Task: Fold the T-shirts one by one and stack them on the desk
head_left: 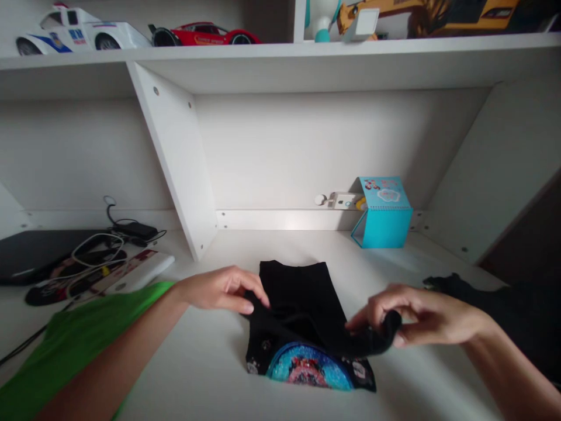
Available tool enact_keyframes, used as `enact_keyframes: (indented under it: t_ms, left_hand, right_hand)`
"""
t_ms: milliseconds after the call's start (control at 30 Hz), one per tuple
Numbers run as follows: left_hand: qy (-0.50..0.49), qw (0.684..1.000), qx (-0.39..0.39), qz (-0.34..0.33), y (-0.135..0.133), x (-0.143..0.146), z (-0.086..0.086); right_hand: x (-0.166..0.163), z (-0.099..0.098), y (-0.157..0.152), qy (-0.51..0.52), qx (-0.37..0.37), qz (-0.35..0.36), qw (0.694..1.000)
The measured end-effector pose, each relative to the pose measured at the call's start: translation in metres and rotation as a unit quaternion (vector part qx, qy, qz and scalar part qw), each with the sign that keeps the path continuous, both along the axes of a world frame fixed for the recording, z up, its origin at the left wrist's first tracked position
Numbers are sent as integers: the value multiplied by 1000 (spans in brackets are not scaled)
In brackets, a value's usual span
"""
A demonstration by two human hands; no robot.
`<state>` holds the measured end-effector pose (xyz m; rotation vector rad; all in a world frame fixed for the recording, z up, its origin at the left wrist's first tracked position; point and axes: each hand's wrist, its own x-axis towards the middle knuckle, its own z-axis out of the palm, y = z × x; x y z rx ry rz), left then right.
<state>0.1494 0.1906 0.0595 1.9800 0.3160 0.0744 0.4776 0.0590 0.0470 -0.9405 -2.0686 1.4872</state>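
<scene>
A black garment [298, 292] with a round blue and red sequin print [309, 367] lies partly folded on the white desk [210, 374]. My left hand [217, 288] pinches the garment's left edge at mid height. My right hand [416, 318] grips a rolled fold of the black cloth at its right side, lifted a little off the desk. Both hands have fingers closed on the fabric.
A turquoise box [384, 213] stands at the back right. More dark cloth [495, 310] lies at the far right. A laptop [39, 251], cables [94, 248] and a white power strip [131, 275] sit at the left. Toy cars [204, 34] stand on the shelf above.
</scene>
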Motion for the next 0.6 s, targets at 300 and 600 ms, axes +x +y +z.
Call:
enact_keyframes:
  t_ms: [300,600]
  left_hand:
    - [15,975,-103,198,90,39,-68]
    - [70,966,23,246,134,45,-115]
  right_hand:
    - [17,-72,101,32,-19,-310,950]
    - [37,-133,158,-157,25,-362,918]
